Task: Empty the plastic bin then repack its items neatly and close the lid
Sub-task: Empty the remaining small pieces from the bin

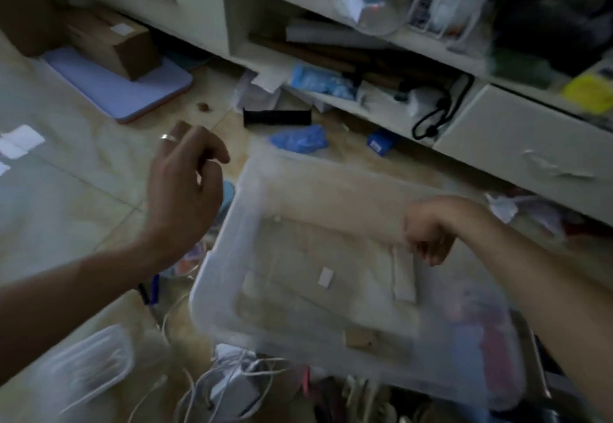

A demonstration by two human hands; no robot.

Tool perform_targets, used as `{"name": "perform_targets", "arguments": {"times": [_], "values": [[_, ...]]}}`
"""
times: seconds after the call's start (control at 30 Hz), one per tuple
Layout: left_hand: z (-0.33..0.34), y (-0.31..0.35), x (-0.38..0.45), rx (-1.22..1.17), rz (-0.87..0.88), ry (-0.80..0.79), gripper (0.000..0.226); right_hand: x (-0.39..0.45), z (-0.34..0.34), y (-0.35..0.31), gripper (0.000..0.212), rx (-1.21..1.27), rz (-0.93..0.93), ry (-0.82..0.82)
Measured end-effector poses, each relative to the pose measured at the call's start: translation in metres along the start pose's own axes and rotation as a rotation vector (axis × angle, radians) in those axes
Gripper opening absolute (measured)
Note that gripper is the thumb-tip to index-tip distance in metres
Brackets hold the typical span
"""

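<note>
Clear plastic bin held above the tiled floor, tilted and blurred, open side toward the camera. Only small scraps seen inside: a white slip, a paper strip and a brown piece. Right hand reached over the bin's right wall, fingers curled down at it; actual grip on the wall not clear through the blur. Left hand raised beside the bin's left edge, apart from it, fingers loosely curled and holding nothing, a ring on one finger. White cables heaped on the floor below the bin, a clear lid lying to their left. Cluttered shelves behind.
</note>
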State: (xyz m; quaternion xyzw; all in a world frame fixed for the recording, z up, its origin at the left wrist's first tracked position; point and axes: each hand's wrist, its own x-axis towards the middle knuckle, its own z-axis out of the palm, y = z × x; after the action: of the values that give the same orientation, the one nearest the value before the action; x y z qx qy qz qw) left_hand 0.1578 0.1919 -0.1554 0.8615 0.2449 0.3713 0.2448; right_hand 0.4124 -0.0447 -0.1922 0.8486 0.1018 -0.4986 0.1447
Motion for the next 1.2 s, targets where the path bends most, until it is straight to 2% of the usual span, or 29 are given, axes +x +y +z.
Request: {"name": "perform_targets", "arguments": {"times": [0.07,0.1,0.13,0.2,0.27,0.3,0.37,0.47,0.53,0.6,0.73,0.8,0.93,1.07,1.2], "values": [[0.032,0.024,-0.005,-0.011,0.116,-0.172,0.022,0.044,0.023,0.026,0.032,0.089,0.138,0.011],[0.052,0.031,-0.011,0.005,0.138,-0.297,0.021,0.059,0.038,0.033,0.032,0.108,0.145,0.065],[0.074,0.036,-0.020,0.038,0.137,-0.465,0.020,0.070,0.052,0.038,0.029,0.099,0.107,0.155],[0.118,0.036,-0.042,0.134,0.072,-0.900,0.023,0.091,0.074,0.039,0.023,0.066,-0.040,0.360],[0.150,0.034,-0.070,0.225,0.030,-1.354,0.027,0.108,0.090,0.037,0.035,0.091,-0.103,0.469],[0.163,0.036,-0.082,0.231,0.040,-1.524,0.029,0.115,0.096,0.036,0.041,0.147,-0.119,0.506],[0.182,0.042,-0.103,0.256,0.046,-1.700,0.042,0.120,0.102,0.029,0.042,0.272,-0.122,0.572],[0.211,0.055,-0.129,0.268,0.014,-1.790,0.065,0.119,0.103,0.026,0.050,0.321,-0.093,0.549],[0.225,0.061,-0.143,0.280,0.027,-1.789,0.075,0.120,0.103,0.027,0.067,0.286,-0.097,0.475],[0.234,0.064,-0.152,0.300,0.039,-1.775,0.079,0.122,0.104,0.029,0.071,0.286,-0.123,0.435],[0.241,0.073,-0.160,0.274,-0.004,-1.787,0.070,0.121,0.103,0.027,0.056,0.295,-0.222,0.357],[0.240,0.078,-0.162,0.302,0.054,-1.802,0.061,0.117,0.102,0.024,0.048,0.328,-0.237,0.305],[0.243,0.078,-0.165,0.389,0.118,-1.815,0.045,0.116,0.102,0.018,0.028,0.584,-0.246,0.124],[0.239,0.076,-0.162,0.396,0.058,-1.802,0.031,0.113,0.094,0.018,0.040,0.766,-0.346,-0.137],[0.227,0.078,-0.161,0.367,0.070,-1.825,0.044,0.101,0.086,0.021,0.039,0.909,-0.415,-0.196]]}}
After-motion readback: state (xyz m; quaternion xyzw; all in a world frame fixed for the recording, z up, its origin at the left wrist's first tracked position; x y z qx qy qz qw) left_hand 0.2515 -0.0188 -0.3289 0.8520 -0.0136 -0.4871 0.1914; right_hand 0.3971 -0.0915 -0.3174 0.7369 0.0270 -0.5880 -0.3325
